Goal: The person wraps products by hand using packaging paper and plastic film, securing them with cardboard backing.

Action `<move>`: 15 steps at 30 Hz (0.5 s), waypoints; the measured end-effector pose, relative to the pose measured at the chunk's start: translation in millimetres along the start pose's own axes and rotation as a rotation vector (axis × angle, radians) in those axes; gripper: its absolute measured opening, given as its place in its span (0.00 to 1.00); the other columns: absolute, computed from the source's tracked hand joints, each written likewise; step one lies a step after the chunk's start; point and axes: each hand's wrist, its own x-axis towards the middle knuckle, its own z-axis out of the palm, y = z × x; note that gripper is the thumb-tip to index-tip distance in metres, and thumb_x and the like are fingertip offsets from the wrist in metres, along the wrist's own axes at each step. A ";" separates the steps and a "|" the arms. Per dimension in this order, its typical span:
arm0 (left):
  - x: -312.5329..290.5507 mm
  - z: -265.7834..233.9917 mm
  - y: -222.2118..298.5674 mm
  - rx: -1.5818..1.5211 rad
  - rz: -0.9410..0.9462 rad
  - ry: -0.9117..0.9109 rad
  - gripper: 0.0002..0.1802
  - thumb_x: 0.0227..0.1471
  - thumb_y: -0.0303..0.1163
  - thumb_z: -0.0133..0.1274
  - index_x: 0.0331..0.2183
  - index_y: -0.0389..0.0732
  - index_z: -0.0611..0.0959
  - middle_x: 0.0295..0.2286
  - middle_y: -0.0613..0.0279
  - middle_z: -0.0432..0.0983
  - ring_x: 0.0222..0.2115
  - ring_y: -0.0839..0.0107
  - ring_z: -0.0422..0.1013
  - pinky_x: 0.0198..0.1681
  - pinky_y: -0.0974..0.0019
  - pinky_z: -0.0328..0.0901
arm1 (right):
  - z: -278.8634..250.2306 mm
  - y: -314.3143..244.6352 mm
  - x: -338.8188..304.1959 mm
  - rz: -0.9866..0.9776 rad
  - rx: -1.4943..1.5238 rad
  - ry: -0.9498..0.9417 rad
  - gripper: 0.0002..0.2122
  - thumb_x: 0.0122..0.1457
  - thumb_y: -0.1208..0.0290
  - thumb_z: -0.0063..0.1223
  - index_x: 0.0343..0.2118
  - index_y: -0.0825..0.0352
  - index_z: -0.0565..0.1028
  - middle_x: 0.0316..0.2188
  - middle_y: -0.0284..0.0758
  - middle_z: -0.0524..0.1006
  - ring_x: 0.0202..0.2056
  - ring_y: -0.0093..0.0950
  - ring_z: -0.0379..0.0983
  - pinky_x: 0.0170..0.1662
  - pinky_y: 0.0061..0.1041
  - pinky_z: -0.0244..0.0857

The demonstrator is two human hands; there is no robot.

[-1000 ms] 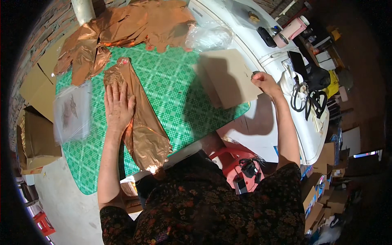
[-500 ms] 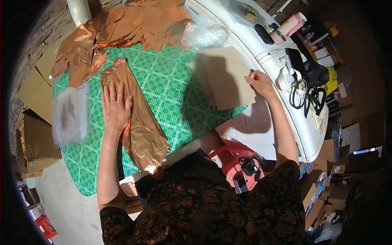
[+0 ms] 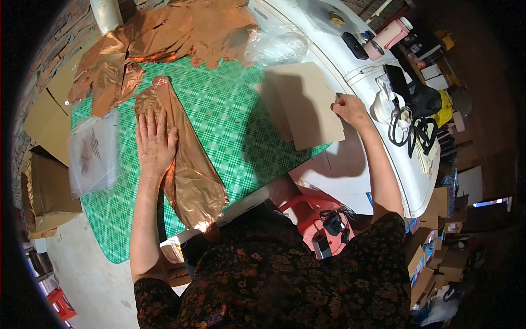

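My left hand (image 3: pixel 155 143) lies flat, fingers stretched out, on a long copper-coloured foil piece (image 3: pixel 192 170). It looks like a flat, folded foil balloon, and its lower end hangs over the table's near edge. At the right, my right hand (image 3: pixel 353 111) pinches the right edge of a beige cardboard sheet (image 3: pixel 315 118). That sheet rests on at least one more cardboard sheet (image 3: pixel 269 96), whose left part shows beneath it. The green checked tablecloth (image 3: pixel 224 115) lies under all of these.
More copper foil pieces (image 3: pixel 186 30) heap along the far edge, beside crumpled clear plastic (image 3: pixel 276 46). Clear plastic bags (image 3: pixel 94 153) lie at the left, near an open carton (image 3: pixel 52 192). A white surface (image 3: pixel 350 71) at the right bears a pink bottle (image 3: pixel 389 37). A red stool (image 3: pixel 323 230) stands near me.
My right hand has moved slightly right, and the top cardboard sheet has slid a little right with it. My left hand and the foil piece under it stay put.
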 end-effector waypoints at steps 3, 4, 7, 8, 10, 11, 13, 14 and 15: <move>-0.4 -0.9 0.0 -0.005 0.000 0.005 0.35 0.68 0.53 0.44 0.69 0.47 0.68 0.70 0.48 0.57 0.72 0.47 0.49 0.75 0.46 0.41 | -1.7 2.8 -3.0 0.031 0.020 -0.029 0.15 0.52 0.59 0.60 0.31 0.69 0.84 0.31 0.49 0.84 0.38 0.47 0.82 0.46 0.41 0.75; -0.2 -0.8 0.5 -0.010 -0.001 0.007 0.35 0.68 0.52 0.44 0.69 0.47 0.68 0.70 0.48 0.57 0.72 0.47 0.49 0.75 0.47 0.41 | -2.9 2.7 -4.3 0.035 0.024 -0.035 0.16 0.51 0.59 0.60 0.31 0.69 0.84 0.32 0.49 0.84 0.39 0.47 0.82 0.46 0.41 0.75; 0.6 -0.8 0.7 0.009 -0.002 -0.004 0.35 0.69 0.53 0.44 0.69 0.47 0.68 0.70 0.48 0.57 0.72 0.47 0.49 0.75 0.47 0.41 | -3.9 0.6 -3.4 0.016 -0.006 -0.033 0.15 0.51 0.59 0.60 0.31 0.68 0.84 0.33 0.50 0.84 0.39 0.47 0.82 0.47 0.41 0.75; 1.0 -0.7 0.9 0.008 -0.001 -0.003 0.35 0.69 0.53 0.44 0.69 0.47 0.68 0.70 0.48 0.57 0.72 0.47 0.49 0.75 0.47 0.41 | -4.0 0.6 -2.4 -0.007 -0.041 -0.027 0.15 0.51 0.59 0.60 0.31 0.68 0.84 0.33 0.50 0.84 0.40 0.47 0.82 0.47 0.41 0.75; 1.7 -1.2 1.4 0.017 -0.003 -0.001 0.35 0.69 0.53 0.44 0.69 0.47 0.68 0.70 0.47 0.57 0.72 0.46 0.49 0.75 0.47 0.41 | -4.2 -1.3 -1.2 -0.015 -0.087 -0.004 0.15 0.51 0.59 0.60 0.32 0.67 0.85 0.34 0.49 0.84 0.40 0.47 0.82 0.47 0.41 0.75; 1.9 -1.8 1.5 0.019 -0.004 0.000 0.35 0.69 0.53 0.44 0.69 0.47 0.68 0.70 0.47 0.57 0.72 0.46 0.49 0.75 0.47 0.41 | -4.1 -3.4 -0.3 -0.025 -0.134 0.017 0.14 0.51 0.59 0.60 0.32 0.67 0.85 0.34 0.49 0.85 0.40 0.47 0.82 0.48 0.41 0.75; 1.4 -2.5 1.7 0.005 -0.004 -0.019 0.35 0.69 0.53 0.44 0.69 0.47 0.68 0.70 0.47 0.57 0.72 0.46 0.49 0.75 0.47 0.41 | -6.7 -9.4 0.3 -0.008 -0.135 0.018 0.14 0.51 0.60 0.60 0.33 0.66 0.85 0.35 0.48 0.85 0.41 0.47 0.82 0.48 0.41 0.75; 1.2 -2.6 1.0 0.006 -0.005 -0.019 0.35 0.69 0.53 0.44 0.69 0.47 0.68 0.70 0.47 0.57 0.72 0.46 0.49 0.75 0.47 0.41 | -9.2 -13.3 -0.2 0.012 -0.136 0.019 0.14 0.51 0.60 0.61 0.33 0.66 0.85 0.35 0.48 0.85 0.41 0.48 0.82 0.48 0.42 0.75; 1.0 -2.6 0.3 0.008 -0.004 -0.021 0.35 0.69 0.53 0.44 0.69 0.46 0.68 0.70 0.47 0.57 0.72 0.46 0.49 0.75 0.47 0.41 | -10.8 -15.7 0.7 0.010 -0.136 0.018 0.14 0.51 0.60 0.61 0.33 0.66 0.85 0.35 0.48 0.85 0.41 0.48 0.82 0.48 0.42 0.75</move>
